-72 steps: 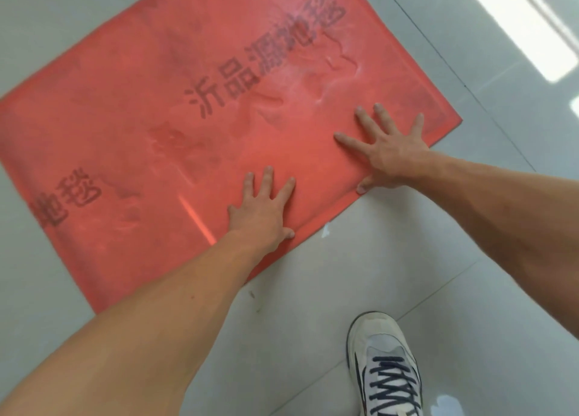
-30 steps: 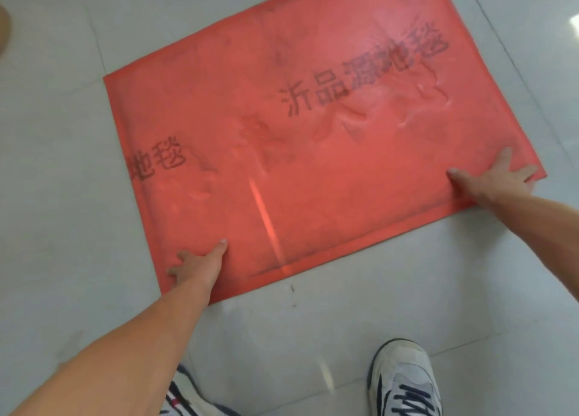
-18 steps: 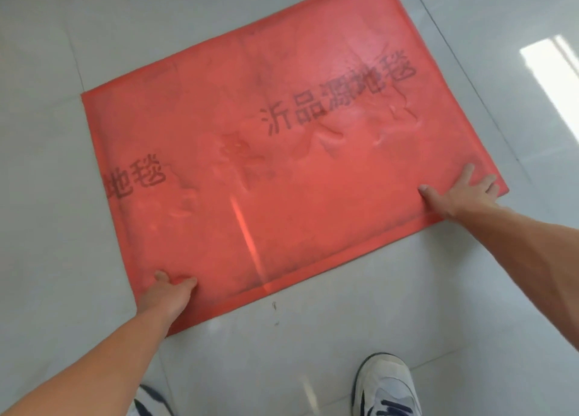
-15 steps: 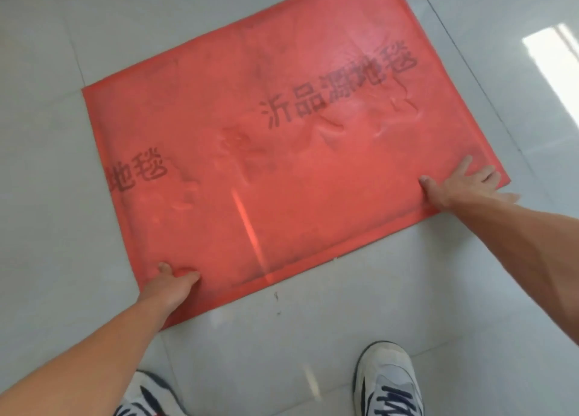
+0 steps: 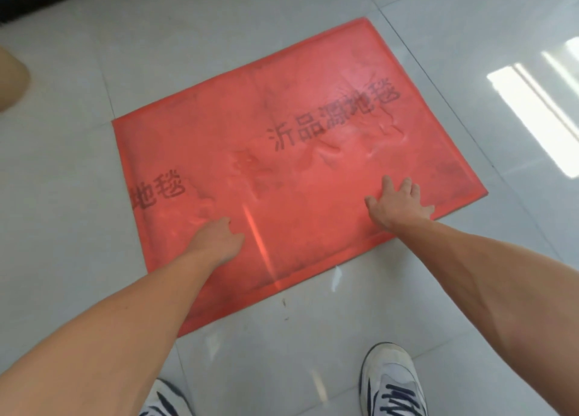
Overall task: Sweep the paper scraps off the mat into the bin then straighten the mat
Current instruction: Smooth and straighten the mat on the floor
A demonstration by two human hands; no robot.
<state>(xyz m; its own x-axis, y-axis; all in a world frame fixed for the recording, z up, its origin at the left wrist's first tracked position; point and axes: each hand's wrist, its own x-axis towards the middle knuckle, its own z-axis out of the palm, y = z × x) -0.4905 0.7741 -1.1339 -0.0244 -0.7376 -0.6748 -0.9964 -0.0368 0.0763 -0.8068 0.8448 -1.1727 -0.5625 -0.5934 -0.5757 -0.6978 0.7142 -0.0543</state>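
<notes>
We judge this the straightening step: the red mat (image 5: 282, 177) lies on the tiled floor (image 5: 78, 212), askew to the grout lines, with no scraps on it. Our right hand (image 5: 398, 204) presses it, fingers spread. Our left hand (image 5: 217, 241) rests on it, its finger state unclear. Next, a slight turn should square it.

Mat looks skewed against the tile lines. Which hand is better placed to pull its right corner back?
Probably right: the right hand lies spread on the mat near that corner; the left hand rests further left.
</notes>
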